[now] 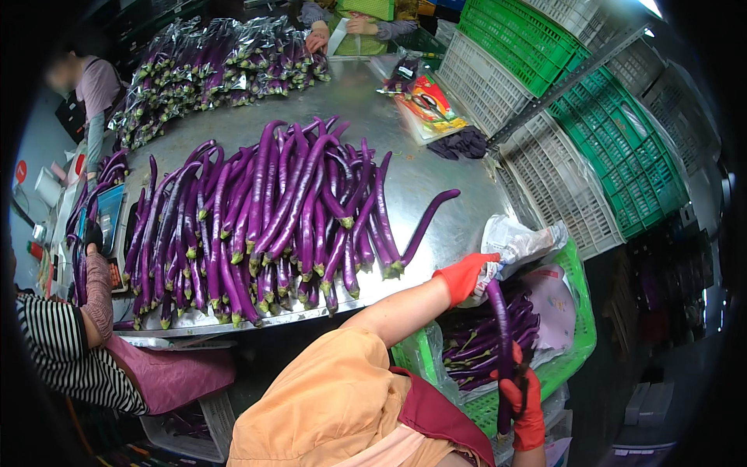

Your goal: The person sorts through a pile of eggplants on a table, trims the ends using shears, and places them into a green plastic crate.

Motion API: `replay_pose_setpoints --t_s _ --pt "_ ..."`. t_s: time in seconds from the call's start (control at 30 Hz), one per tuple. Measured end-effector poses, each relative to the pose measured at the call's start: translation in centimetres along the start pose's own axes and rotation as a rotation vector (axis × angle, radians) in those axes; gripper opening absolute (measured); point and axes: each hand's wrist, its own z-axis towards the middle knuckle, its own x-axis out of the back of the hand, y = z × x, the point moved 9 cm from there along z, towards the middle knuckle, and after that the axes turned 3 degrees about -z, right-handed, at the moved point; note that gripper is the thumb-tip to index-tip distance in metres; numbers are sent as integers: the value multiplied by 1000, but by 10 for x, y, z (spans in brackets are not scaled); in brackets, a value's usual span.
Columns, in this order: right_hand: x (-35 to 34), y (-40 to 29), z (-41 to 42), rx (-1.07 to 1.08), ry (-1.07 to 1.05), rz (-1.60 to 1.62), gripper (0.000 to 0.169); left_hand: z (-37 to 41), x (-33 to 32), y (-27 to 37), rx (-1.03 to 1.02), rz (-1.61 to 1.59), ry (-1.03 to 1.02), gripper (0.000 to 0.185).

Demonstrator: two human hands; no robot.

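My left hand (467,277), in a red glove, grips a crumpled whitish printed sheet (513,242), paper or cloth, over the right front of the table. The upper end of a long purple eggplant (499,315) meets the sheet by my left fingers. Further down, my right hand (522,403), also red-gloved, holds the eggplant's lower part. A dark narrow thing beside the right fingers is unclear. Beneath both hands stands a bright green plastic crate (575,344), lined with clear plastic, with many eggplants (473,350) inside and a pinkish sheet (551,312) along one side.
Loose eggplants (280,216) cover the metal table (408,181). Bagged eggplants (210,64) lie behind. Stacked crates (618,152) and a metal post (566,82) stand right. A person in stripes (76,356), another (96,87) at far left and a third (365,29) opposite surround the table.
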Motion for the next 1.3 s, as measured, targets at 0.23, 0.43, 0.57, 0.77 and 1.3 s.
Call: replay_pose_setpoints --t_s 0.23,0.43,0.57,0.77,1.3 --pt "16 -10 -36 -10 199 254 82 8 -16 -3 43 -237 -98 37" --pt "19 -6 -35 163 -59 1211 84 42 25 -5 -13 -141 69 35" --pt "14 0 -38 231 -83 1350 86 42 22 -8 66 -128 -3 33" --pt "3 -1 -22 198 -23 1427 81 41 28 -7 45 -117 -22 31" --pt "-18 29 3 45 144 1171 77 -54 48 144 -529 1902 887 67"
